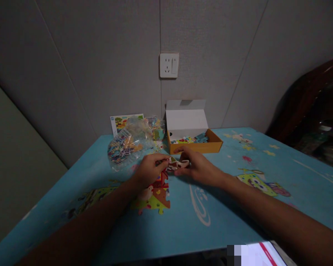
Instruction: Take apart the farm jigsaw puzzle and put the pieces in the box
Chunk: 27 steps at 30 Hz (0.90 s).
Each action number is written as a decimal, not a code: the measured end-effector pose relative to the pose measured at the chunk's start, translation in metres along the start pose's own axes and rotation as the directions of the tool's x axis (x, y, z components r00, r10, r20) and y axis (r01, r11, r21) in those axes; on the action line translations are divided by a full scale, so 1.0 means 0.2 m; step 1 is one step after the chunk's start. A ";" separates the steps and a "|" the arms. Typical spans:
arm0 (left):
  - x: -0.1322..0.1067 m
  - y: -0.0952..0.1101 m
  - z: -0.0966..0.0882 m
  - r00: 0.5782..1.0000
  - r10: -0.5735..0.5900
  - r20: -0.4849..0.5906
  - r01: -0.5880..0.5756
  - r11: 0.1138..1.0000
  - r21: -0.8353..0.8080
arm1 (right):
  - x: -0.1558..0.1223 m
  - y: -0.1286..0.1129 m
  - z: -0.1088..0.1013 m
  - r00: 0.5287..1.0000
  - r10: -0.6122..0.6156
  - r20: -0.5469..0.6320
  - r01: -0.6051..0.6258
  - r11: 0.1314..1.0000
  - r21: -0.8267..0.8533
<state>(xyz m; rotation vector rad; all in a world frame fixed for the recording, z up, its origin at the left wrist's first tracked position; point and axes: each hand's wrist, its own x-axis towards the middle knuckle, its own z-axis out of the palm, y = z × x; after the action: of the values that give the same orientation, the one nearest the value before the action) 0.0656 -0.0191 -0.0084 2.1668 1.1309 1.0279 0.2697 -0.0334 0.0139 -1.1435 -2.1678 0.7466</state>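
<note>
Over the table, my left hand (151, 168) is closed, its fingertips pinching the left side of some small jigsaw puzzle pieces (174, 165). From the other side my right hand (197, 165) grips them between thumb and fingers. The pieces show brown and white edges; how many there are I cannot tell. Just below my left hand lies a joined part of a jigsaw puzzle (162, 199), with a white hen, red shapes and green ground. My left wrist and forearm hide some of it.
Behind my left hand lie clear plastic bags (127, 144) of puzzle pieces, with a picture card (119, 122) against the wall. An orange box (197, 148) stands with its white lid up, pieces inside. A phone-like screen (262, 255) shows at the table's front edge.
</note>
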 end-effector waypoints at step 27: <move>-0.01 -0.05 -0.03 0.989 -0.134 0.066 0.131 0.990 0.050 | 0.03 0.01 0.07 0.995 -0.062 0.081 0.051 0.991 0.124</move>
<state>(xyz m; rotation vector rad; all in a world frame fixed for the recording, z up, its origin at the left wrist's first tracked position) 0.0565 -0.0156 -0.0125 2.1125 1.2586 0.8712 0.2588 -0.0306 0.0037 -1.0011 -2.1813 0.9033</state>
